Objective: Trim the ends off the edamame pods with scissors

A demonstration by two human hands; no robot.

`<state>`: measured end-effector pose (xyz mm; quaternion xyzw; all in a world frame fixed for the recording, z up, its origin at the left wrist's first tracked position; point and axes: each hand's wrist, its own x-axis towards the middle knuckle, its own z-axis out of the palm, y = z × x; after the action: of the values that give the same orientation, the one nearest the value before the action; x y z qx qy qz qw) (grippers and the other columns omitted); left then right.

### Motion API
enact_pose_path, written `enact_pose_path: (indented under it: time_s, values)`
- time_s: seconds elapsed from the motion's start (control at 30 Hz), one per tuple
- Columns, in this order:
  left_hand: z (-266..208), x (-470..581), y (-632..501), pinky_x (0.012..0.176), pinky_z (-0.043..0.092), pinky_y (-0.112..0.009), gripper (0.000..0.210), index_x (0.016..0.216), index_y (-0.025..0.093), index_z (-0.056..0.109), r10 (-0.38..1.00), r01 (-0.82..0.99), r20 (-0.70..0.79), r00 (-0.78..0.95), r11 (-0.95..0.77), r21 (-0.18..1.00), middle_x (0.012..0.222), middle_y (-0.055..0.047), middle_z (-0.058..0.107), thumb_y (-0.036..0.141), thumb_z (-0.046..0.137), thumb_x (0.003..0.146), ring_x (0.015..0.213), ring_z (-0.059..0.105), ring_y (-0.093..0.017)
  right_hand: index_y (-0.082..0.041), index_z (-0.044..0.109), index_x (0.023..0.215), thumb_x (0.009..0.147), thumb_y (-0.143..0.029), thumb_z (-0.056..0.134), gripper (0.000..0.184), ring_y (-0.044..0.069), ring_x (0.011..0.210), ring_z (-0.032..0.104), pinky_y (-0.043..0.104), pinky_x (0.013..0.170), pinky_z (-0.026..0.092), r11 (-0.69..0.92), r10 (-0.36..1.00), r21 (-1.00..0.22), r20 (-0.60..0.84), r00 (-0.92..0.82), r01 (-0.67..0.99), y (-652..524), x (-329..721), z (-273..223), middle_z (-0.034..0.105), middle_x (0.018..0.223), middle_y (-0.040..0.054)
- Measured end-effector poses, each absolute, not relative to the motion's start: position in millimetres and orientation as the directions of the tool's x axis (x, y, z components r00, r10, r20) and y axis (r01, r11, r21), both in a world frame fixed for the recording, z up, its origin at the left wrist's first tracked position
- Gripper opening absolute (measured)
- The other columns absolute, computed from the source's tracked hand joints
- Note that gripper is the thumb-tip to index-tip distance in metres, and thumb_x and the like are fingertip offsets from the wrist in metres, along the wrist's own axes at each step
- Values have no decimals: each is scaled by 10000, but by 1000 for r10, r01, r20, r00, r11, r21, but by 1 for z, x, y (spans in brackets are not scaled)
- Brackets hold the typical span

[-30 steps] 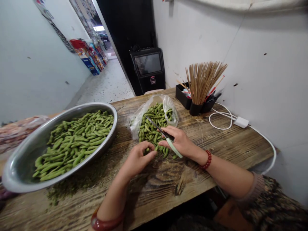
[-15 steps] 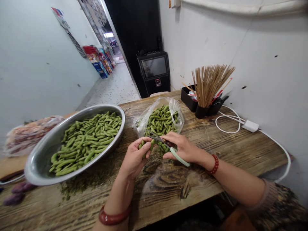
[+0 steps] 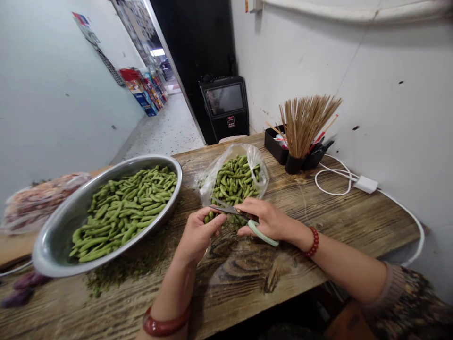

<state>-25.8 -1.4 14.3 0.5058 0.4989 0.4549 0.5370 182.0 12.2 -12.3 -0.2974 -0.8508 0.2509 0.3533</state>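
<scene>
Both hands are busy on the near side of the plastic bag (image 3: 204, 188), head view. Left hand (image 3: 198, 230) pinches a few green pods (image 3: 211, 215) between thumb and fingers, just nearer the wearer than the bag's left edge. Right hand (image 3: 268, 218) grips scissors (image 3: 262, 234) by the pale green handle, near the bag's right corner; blades point left, slightly parted, tips at the left fingers. Can't tell if they touch a pod.

Progress, judged by heaps: metal basin (image 3: 43, 265), left of the bag, holds a large pile of pods (image 3: 123, 212); bag holds a smaller heap (image 3: 236, 178), so probably over half done, bag's share left. Green trimmings (image 3: 111, 275) lie farther left of the bag, by the basin's near edge. Held pods look not yet finished.

Pose: left forearm (image 3: 178, 283) rises from the bottom edge toward the bag, hand thumb-side up. Right forearm (image 3: 350, 269) reaches in from the bag's right, palm turned inward, thumb low. Hands close together, apart from the bag's heap.
</scene>
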Motion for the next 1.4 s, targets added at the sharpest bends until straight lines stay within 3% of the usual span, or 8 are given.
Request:
enact_pose_path:
  time_s: [0.17, 0.37, 0.53, 0.87, 1.4]
  values:
    - [15, -29, 0, 441, 290, -177, 182, 766, 133, 672, 992, 23, -90, 84, 88, 996, 525, 46, 503, 261, 759, 672, 442, 387, -48, -150, 587, 1165, 793, -372, 698, 447, 167, 793, 557, 269, 703, 459, 695, 688, -631, 444, -574, 345, 13, 183, -10, 581, 908, 60]
    - [17, -30, 4, 398, 222, -148, 237, 804, 165, 578, 983, -258, -153, 105, 176, 950, 514, 70, 465, 253, 756, 675, 424, 357, -40, -145, 587, 1142, 774, -390, 711, 459, 172, 783, 562, 296, 720, 476, 633, 764, -692, 488, -422, 347, 16, 182, -14, 585, 891, 59]
    - [18, -30, 5, 367, 217, -135, 285, 827, 169, 546, 983, -359, -156, 94, 179, 916, 654, 43, 568, 226, 766, 654, 437, 368, -29, -142, 529, 1220, 765, -413, 714, 560, 189, 846, 560, 330, 769, 489, 667, 736, -659, 513, -442, 347, 15, 179, -17, 571, 969, 79]
    - [14, -24, 2, 387, 194, -129, 262, 814, 169, 568, 979, -345, -173, 103, 199, 917, 505, 67, 472, 250, 771, 670, 422, 380, -36, -159, 487, 1276, 770, -468, 692, 627, 213, 868, 561, 329, 740, 486, 711, 695, -566, 480, -535, 417, 8, 179, -12, 569, 1012, 102]
    - [14, -22, 2, 452, 282, -114, 245, 802, 136, 608, 982, -369, -128, 136, 170, 914, 538, 51, 500, 206, 789, 653, 454, 406, -21, -168, 525, 1248, 803, -391, 683, 522, 187, 822, 559, 282, 713, 466, 723, 685, -540, 483, -546, 430, 7, 181, -9, 583, 942, 71]
